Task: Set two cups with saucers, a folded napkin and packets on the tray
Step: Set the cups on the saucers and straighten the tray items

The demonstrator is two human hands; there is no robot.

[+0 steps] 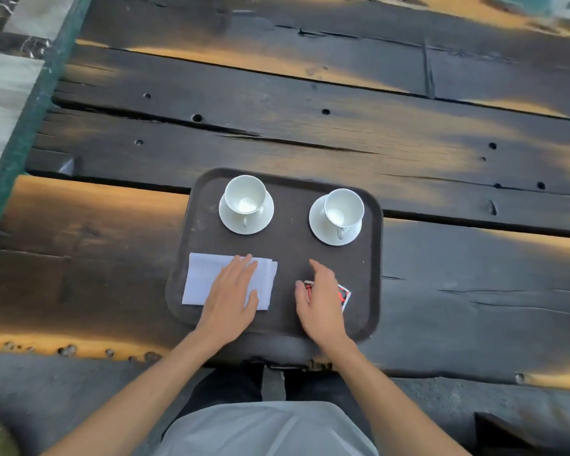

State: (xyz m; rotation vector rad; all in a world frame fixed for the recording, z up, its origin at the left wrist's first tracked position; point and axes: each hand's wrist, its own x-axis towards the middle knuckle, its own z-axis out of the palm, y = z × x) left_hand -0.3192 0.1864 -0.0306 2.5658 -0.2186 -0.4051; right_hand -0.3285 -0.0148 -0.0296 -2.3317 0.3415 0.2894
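A dark brown tray [290, 248] lies on the plank table. At its far side stand two white cups on white saucers, the left cup [245, 194] on its saucer [232, 222] and the right cup [343, 208] on its saucer [318, 225]. A folded white napkin [204, 278] lies at the tray's near left, and my left hand [232, 299] rests flat on its right half. My right hand [320, 301] lies with straight fingers over red, black and white packets [344, 296] at the near right, hiding most of them.
The tray sits near the front edge of a dark, weathered wooden table [310, 126] with gaps and holes between planks. A green metal edge [23, 126] runs along the table's left side. My legs and grey shirt show below the table edge.
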